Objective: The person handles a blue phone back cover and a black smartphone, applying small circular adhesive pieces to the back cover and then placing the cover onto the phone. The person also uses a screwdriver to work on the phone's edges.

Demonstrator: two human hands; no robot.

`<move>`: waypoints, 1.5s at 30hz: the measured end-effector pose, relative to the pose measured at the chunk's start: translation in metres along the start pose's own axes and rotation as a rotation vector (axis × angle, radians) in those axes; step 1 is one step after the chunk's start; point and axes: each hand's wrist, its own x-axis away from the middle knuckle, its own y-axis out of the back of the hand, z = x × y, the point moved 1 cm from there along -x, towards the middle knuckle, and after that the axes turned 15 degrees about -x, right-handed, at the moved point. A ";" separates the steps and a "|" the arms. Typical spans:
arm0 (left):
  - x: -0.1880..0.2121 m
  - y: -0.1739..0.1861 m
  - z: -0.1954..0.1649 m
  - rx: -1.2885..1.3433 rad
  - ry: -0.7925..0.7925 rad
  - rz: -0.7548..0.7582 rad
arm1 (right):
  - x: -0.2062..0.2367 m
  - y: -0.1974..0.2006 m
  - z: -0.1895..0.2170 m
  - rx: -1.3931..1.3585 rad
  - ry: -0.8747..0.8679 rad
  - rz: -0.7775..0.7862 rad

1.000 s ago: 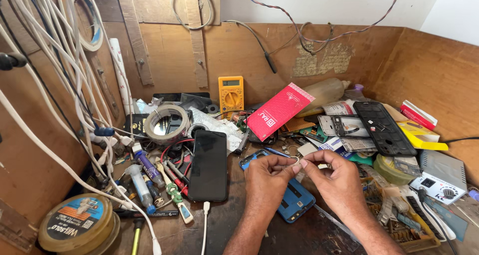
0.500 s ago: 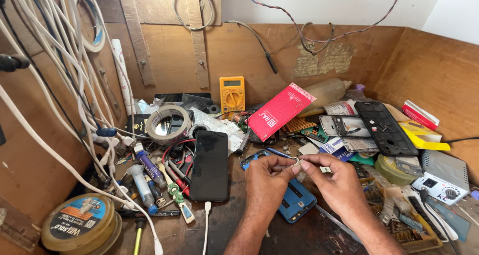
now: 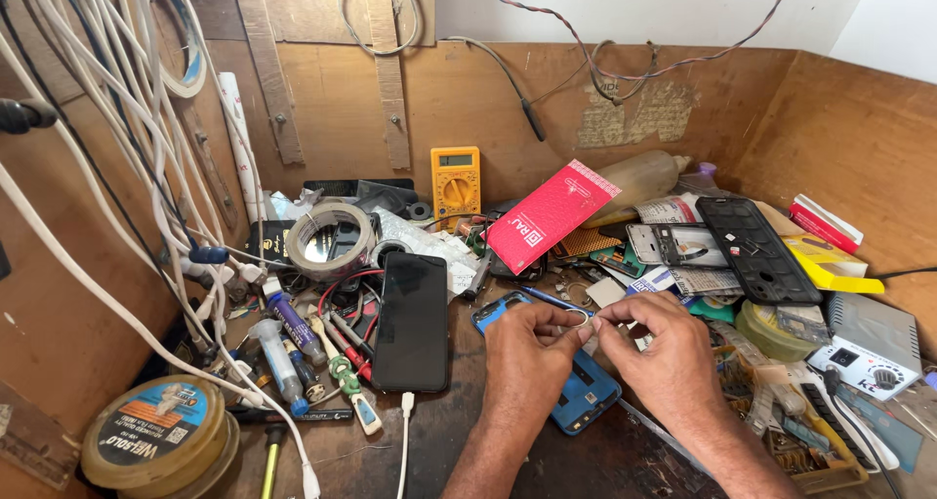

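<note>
Both hands meet over the blue phone shell (image 3: 576, 387), which lies flat on the bench with its long axis running from near right to far left. The left hand (image 3: 527, 348) and right hand (image 3: 656, 348) are pinched fingertip to fingertip on a small pale part (image 3: 589, 328) held between them, just above the shell's far half. The part is too small to tell its shape or which way it points. Both hands are nearly closed, knuckles up, forearms entering from the lower edge and angling inward.

Just left of the hands lies a black phone (image 3: 414, 318), face up, long axis running near to far, with a white cable (image 3: 403, 440) at its near end. Beyond stand a yellow multimeter (image 3: 455, 180) and a red box (image 3: 551, 216). A tape roll (image 3: 330, 240) lies far left; syringes (image 3: 278, 357) and loose tools crowd the left side. Clutter hems in the right hand on its right.
</note>
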 end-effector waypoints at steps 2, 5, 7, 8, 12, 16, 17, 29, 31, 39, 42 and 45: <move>0.000 0.000 -0.001 -0.008 -0.001 0.006 | -0.002 0.001 0.002 0.013 -0.036 0.015; 0.001 0.000 -0.001 -0.038 -0.031 0.006 | -0.004 0.001 0.004 0.051 -0.023 0.037; 0.001 0.001 -0.001 -0.060 -0.048 0.005 | -0.004 0.000 0.004 0.069 -0.032 0.061; 0.001 0.001 -0.001 -0.068 -0.052 0.006 | -0.005 0.000 0.003 0.072 -0.057 0.076; 0.001 0.001 -0.001 -0.063 -0.093 -0.013 | -0.006 -0.003 0.000 0.081 -0.080 0.087; 0.001 0.001 -0.002 -0.064 -0.077 -0.034 | -0.005 -0.009 -0.007 0.053 -0.165 0.045; 0.001 0.001 -0.001 -0.043 -0.071 -0.034 | -0.005 -0.011 -0.010 0.041 -0.186 0.033; 0.000 0.000 0.000 0.010 -0.008 -0.067 | -0.006 0.034 -0.059 -0.462 -0.600 -0.079; -0.011 -0.006 -0.004 -0.015 -0.055 -0.043 | -0.014 0.048 -0.062 -0.534 -0.627 -0.134; -0.052 -0.062 -0.030 -0.160 -0.442 -0.036 | -0.011 0.099 -0.053 -0.610 -0.644 -0.258; -0.058 -0.087 -0.040 -0.339 -0.425 -0.013 | -0.005 0.107 -0.050 -0.639 -0.690 -0.267; -0.059 -0.100 -0.047 -0.488 -0.345 0.087 | 0.003 0.115 -0.050 -0.727 -0.761 -0.268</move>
